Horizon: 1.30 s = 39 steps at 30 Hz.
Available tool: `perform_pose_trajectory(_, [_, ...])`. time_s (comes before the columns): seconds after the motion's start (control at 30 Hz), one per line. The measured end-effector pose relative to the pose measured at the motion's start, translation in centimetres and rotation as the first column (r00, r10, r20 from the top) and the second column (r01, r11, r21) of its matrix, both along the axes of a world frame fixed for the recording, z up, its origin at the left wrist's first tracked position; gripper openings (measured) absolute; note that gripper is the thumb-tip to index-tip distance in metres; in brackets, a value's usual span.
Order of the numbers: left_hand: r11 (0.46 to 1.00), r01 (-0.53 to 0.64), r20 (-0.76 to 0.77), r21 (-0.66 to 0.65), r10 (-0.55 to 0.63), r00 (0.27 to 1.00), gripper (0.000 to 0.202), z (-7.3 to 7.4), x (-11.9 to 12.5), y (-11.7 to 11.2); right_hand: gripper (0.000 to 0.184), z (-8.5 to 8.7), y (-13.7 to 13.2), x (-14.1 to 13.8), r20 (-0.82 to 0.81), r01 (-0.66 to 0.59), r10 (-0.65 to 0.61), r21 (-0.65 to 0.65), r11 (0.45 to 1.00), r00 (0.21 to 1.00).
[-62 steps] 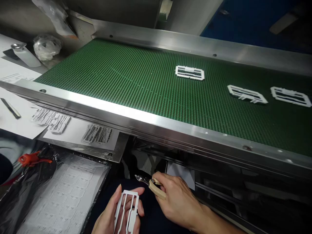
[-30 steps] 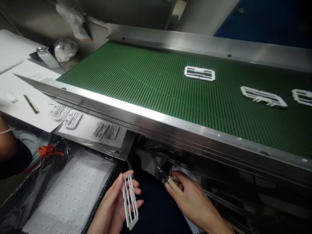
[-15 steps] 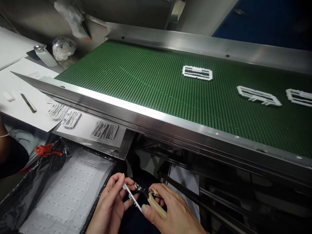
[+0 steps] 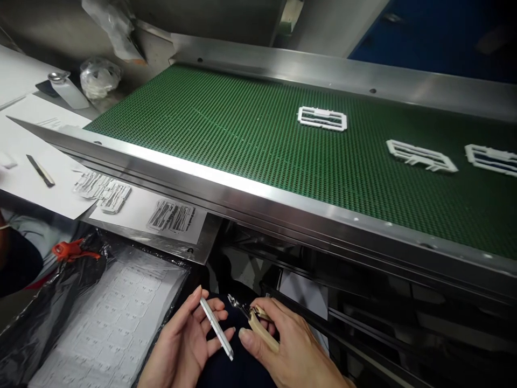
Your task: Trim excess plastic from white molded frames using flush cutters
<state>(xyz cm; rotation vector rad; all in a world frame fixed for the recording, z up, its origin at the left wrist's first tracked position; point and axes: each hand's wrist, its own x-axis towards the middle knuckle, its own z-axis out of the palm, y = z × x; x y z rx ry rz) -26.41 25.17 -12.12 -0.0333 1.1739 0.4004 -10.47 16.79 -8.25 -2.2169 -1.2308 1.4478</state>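
Note:
My left hand (image 4: 189, 334) holds a white plastic frame (image 4: 217, 328) edge-on, pinched between thumb and fingers, so only its narrow side shows. In my right hand (image 4: 291, 339) are cutting nippers (image 4: 257, 326) with cream handles, my fingers wrapped round them. The metal jaws point up and left toward the plastic frame, with a gap between them. Both hands are low in the view, in front of the conveyor. Past its near rail, similar white frames (image 4: 322, 118) lie on the green belt.
A green conveyor belt (image 4: 226, 134) runs across behind a metal rail (image 4: 210, 170). To the left are stacked white parts (image 4: 115, 198), a knife (image 4: 40, 171), red-orange pliers (image 4: 75, 249) and a black-lined box holding a sheet of parts (image 4: 117, 318). Another person's sleeve (image 4: 20, 258) shows at far left.
The white frame has turned in my left hand, and the nippers have drawn slightly away from it to the right. The whole view has shifted a little.

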Motion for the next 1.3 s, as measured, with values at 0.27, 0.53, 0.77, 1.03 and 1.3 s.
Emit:
perform_pose_trajectory(0.27, [1.0,-0.003,0.01,-0.007,0.003,1.0,0.004,0.2,0.0,0.3,0.035,-0.1,0.0,-0.2,0.005,-0.006,0.006,-0.025,1.0,1.0])
perform_pose_trajectory(0.53, [0.999,-0.031,-0.02,0.04,0.032,0.999,0.004,-0.2,-0.1,0.2,0.031,-0.3,0.2,-0.1,0.003,-0.016,0.016,-0.007,1.0,1.0])
perform_pose_trajectory(0.77, [0.986,-0.02,-0.034,0.164,0.026,0.999,0.013,0.0,-0.6,-0.3,0.027,0.1,0.3,-0.3,-0.024,-0.01,0.01,-0.026,1.0,1.0])
perform_pose_trajectory(1.03, [0.964,0.031,-0.058,0.262,-0.016,0.998,0.017,0.2,-0.6,-0.4,0.023,0.0,0.5,-0.4,-0.036,-0.017,0.016,-0.027,0.999,0.999])
perform_pose_trajectory(1.3, [0.935,0.054,-0.123,0.349,-0.012,0.992,0.025,0.5,-0.5,-0.7,0.023,-0.2,0.1,-0.6,-0.032,-0.024,0.023,-0.032,0.999,0.999])
